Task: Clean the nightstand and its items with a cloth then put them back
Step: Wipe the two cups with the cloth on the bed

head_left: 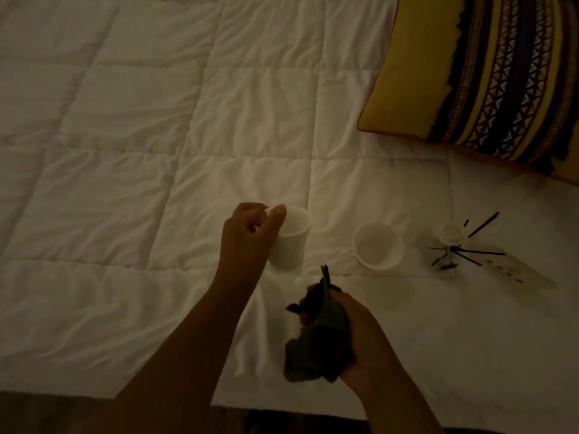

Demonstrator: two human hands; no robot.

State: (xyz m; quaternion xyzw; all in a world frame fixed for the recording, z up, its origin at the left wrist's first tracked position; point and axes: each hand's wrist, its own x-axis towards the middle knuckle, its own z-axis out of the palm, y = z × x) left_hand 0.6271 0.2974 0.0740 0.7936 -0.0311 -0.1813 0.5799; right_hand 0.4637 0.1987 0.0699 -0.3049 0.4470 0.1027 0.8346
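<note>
A white cup [293,239] stands upright on the white bed cover. My left hand [247,236] grips its near rim, thumb at the top edge. Below and to the right, my right hand [360,333] is closed around a bunched dark green cloth [316,346]. A second white cup [377,245] with a small handle on its left sits to the right of the first. Further right stands a small glass reed diffuser [448,249] with dark sticks fanning out. A pale remote control [517,272] lies beside it. The nightstand is not in view.
The white quilted bed cover [156,136] fills most of the view. A yellow cushion with dark patterned stripes [476,79] lies at the upper right. The bed's near edge [125,391] runs along the bottom, with dark floor below it.
</note>
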